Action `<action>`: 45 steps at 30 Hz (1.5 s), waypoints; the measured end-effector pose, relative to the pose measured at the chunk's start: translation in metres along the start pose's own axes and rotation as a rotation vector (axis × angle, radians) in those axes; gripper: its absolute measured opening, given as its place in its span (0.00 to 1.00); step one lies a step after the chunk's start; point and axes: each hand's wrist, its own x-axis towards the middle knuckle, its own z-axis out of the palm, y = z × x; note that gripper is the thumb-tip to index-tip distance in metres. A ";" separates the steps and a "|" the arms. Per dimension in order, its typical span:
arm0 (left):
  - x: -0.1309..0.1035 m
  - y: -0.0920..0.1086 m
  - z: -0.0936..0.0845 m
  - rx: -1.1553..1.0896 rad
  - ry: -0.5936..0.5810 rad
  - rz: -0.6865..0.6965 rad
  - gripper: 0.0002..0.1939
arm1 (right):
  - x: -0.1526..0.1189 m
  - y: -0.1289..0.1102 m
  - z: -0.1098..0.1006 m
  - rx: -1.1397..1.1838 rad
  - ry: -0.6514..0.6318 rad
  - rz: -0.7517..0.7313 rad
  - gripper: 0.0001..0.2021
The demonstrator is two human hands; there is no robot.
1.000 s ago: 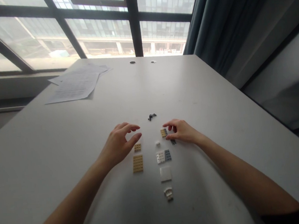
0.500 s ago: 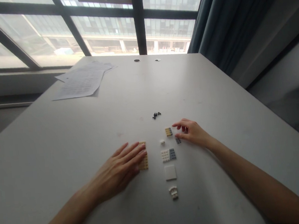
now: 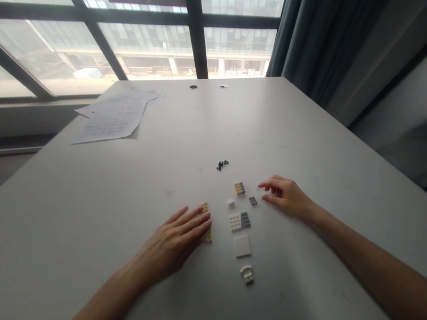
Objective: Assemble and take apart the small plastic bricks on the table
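My left hand [image 3: 179, 238] lies flat, fingers stretched, over a tan studded building plate [image 3: 208, 238] that it partly hides. To the right, my right hand [image 3: 284, 193] hovers just above the table with thumb and fingers apart and nothing between them. Nearest to it is a small dark grey studded plate [image 3: 253, 201]. Beside that sits a tan and grey studded piece [image 3: 239, 188]. A tiny white piece [image 3: 231, 204] lies between the hands. Below it are a white and grey studded plate [image 3: 239, 221], a smooth white tile [image 3: 242, 246] and a white piece with an arched part [image 3: 247, 275].
Several tiny black pieces [image 3: 221, 165] lie in a pile farther back on the white table [image 3: 125, 188]. Printed papers [image 3: 113, 120] rest at the far left. Two round holes are near the back edge, before the window; a dark curtain [image 3: 300, 36] hangs at right.
My right hand has drawn back to the right, away from the small dark grey plate, which now shows fully. My left hand has shifted slightly on the tan plate.
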 end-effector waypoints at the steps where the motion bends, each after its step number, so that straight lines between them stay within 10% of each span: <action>1: 0.002 0.001 0.000 -0.003 0.001 0.002 0.25 | 0.000 0.000 0.001 0.002 0.002 -0.002 0.12; 19: 0.031 0.008 0.006 -0.074 0.014 -0.024 0.22 | -0.002 0.004 0.006 0.045 0.070 -0.019 0.11; 25: 0.034 0.003 0.001 -0.190 0.194 -0.101 0.20 | -0.002 0.008 0.008 0.071 0.164 -0.021 0.10; 35: 0.137 -0.057 0.003 -0.262 0.326 -0.657 0.18 | -0.002 0.008 0.012 0.042 0.233 0.003 0.10; 45: 0.166 -0.064 0.010 -0.295 0.393 -0.723 0.09 | 0.000 0.007 0.012 0.018 0.225 0.008 0.09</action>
